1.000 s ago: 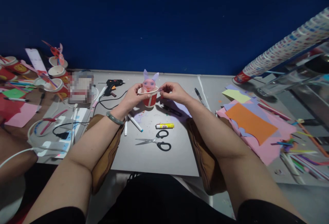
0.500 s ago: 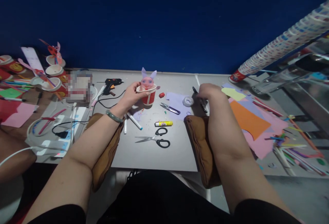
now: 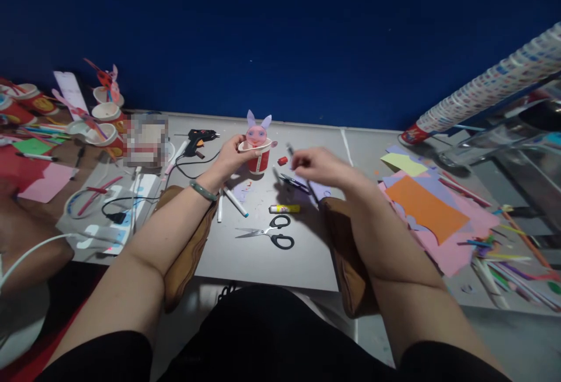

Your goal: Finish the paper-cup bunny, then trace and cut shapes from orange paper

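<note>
In the head view, the left hand (image 3: 230,157) grips the red paper cup (image 3: 259,164) by its rim, thumb across the near side. The cup stands upright on the table (image 3: 263,268), its pink paper face (image 3: 256,135) topped by 2 lilac ears (image 3: 266,121). The right hand (image 3: 319,166), blurred, is closed around a slim dark pen (image 3: 290,148), apart from the cup.

The left thumb should press lightly, since paper walls dent easily, with the base flat for steadiness. The pen is best kept clear of the ears and the thread snips (image 3: 293,182) below the right hand.
</note>
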Tool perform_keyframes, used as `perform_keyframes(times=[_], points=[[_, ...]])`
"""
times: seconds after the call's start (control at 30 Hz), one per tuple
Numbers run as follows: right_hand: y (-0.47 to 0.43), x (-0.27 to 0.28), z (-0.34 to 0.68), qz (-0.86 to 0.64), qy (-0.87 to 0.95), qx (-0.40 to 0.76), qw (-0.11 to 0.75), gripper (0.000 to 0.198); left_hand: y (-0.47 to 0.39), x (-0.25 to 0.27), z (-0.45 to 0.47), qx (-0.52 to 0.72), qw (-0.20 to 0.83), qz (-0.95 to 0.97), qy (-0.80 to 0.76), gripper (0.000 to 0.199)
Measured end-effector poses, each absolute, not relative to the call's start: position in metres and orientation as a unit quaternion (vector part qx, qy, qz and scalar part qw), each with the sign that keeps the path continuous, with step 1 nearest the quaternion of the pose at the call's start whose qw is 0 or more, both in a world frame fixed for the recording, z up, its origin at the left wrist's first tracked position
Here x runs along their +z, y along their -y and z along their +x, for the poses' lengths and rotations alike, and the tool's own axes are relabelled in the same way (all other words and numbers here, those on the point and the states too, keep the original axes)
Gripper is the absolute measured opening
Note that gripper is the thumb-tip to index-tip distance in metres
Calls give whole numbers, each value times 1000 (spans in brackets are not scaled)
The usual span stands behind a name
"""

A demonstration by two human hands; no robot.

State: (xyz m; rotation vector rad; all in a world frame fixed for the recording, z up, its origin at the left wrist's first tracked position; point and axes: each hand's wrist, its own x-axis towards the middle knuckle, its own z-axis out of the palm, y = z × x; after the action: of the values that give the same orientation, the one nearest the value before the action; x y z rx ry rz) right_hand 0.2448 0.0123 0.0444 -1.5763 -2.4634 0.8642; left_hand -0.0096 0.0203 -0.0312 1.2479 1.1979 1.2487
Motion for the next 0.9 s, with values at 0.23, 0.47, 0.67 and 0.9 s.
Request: perform_keyframes(times=[0.23, 0.47, 0.67, 0.9], points=[[59, 2, 169, -263, 825, 501, 15, 18, -26, -38, -13, 538, 460, 505, -493, 44], [68, -19, 138, -262, 836, 482, 5, 16, -26, -36, -14, 539, 474, 510, -475, 46], [50, -8, 160, -326, 837, 432, 89, 14, -24, -33, -11, 546, 509, 490, -450, 51], [2, -11, 220, -489, 735, 364, 296, 18, -21, -32, -8, 525, 566, 481, -415, 55]])
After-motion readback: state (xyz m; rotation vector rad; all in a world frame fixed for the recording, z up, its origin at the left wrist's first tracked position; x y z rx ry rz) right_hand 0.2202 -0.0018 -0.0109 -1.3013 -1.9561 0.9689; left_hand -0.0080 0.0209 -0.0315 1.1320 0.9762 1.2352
